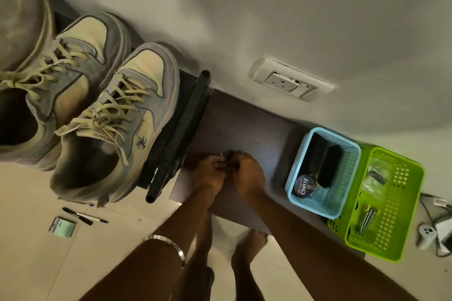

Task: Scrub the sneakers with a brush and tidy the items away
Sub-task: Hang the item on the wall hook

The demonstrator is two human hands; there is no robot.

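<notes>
At the centre of the frame, over the dark brown wooden tabletop (244, 119), the left hand (210, 173) and the right hand (247, 173) meet with fingers curled, pinching something very small between them; what it is cannot be told, though a thin pale tip shows just above the left knuckles. The pair of worn grey and cream lace-up sneakers (102, 114) sits at the left of the frame on a dark raised stand, beside a black tube (181, 134) that lies along its edge. At the right, the light blue perforated plastic basket (322, 173) holds the black bristle brush (325, 163) and a round black polish tin (304, 186), and it touches a lime green plastic basket (386, 205) with metal tools inside. Judging from this, the scrubbing is not in hand just now; the hands seem busy with a small item, perhaps to clear it away. To do this well, keep the pinch firm, lift the piece straight off the wood, and carry it to a basket before letting go.
</notes>
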